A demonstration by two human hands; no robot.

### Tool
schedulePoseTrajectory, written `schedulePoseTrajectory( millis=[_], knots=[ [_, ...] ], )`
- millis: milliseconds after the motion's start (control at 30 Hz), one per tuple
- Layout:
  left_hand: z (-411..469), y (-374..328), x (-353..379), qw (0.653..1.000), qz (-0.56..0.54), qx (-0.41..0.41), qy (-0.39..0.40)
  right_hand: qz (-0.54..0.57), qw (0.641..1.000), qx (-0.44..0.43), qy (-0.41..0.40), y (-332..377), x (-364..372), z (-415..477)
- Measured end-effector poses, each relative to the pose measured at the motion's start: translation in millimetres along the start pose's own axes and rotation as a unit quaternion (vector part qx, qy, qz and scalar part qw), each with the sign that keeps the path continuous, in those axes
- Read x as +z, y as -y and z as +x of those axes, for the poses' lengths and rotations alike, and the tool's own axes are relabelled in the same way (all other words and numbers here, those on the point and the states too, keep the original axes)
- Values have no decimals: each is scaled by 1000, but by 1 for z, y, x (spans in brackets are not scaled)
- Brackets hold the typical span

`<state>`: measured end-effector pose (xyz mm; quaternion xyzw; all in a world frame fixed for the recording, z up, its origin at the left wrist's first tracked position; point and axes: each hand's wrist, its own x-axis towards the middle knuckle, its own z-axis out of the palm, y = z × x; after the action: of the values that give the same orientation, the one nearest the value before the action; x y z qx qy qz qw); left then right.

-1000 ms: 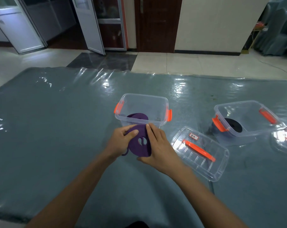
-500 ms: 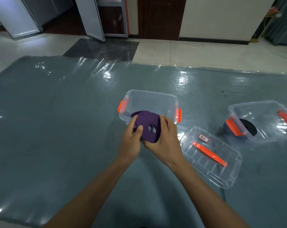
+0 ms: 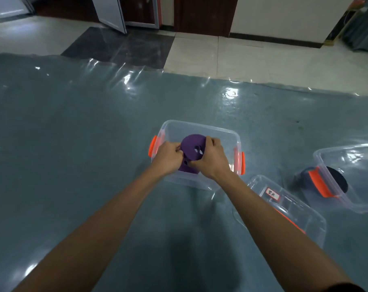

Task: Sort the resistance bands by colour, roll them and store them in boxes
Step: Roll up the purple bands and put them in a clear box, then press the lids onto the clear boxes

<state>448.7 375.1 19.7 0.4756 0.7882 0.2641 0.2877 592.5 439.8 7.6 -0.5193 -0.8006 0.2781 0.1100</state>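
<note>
Over the clear box [image 3: 200,125], gripping the rolled purple band [image 3: 191,146] with left hand [image 3: 168,158] and right hand [image 3: 213,160], both curled around it, probably to prevent unrolling.

Head cam: single wide-angle view, pitching forward and down.
It's sitting above the near side of the table [image 3: 73,133] and looking along both forearms, which are stretching up from the bottom edge and converging mid-frame. The left hand [image 3: 168,159] and right hand [image 3: 212,161] are landing just below centre, both gripping the band [image 3: 192,148] over the box [image 3: 200,124], so the work area is sitting close, at the end of the arms. The lid [image 3: 294,209] and second box [image 3: 358,205] are falling lower right, with the second box getting cropped by the right edge. The top strip is taking in the floor [image 3: 252,60] and door [image 3: 202,15] beyond the table. The table's far edge is looking curved.
</note>
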Motion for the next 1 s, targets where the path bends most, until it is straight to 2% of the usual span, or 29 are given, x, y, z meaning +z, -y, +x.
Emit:
schedulePoseTrajectory(
  millis=[133,267,433,600,733,833,1000],
  knots=[
    [25,4,3,990,84,-44,102,-66,993,34,87,-10,21,27],
    [43,9,10,972,142,-63,176,-102,985,34,135,-18,38,45],
    [53,19,24,967,163,-73,181,-127,977,14,173,-17,58,55],
    [57,23,37,952,239,-63,183,-133,969,-9,209,-25,56,60],
    [60,23,43,935,321,-13,151,-147,964,-23,219,-28,52,59],
    [60,19,50,926,341,-6,160,-179,960,-22,214,-25,52,59],
    [56,13,40,910,381,26,159,-131,963,-7,237,-27,39,60]
  ],
)
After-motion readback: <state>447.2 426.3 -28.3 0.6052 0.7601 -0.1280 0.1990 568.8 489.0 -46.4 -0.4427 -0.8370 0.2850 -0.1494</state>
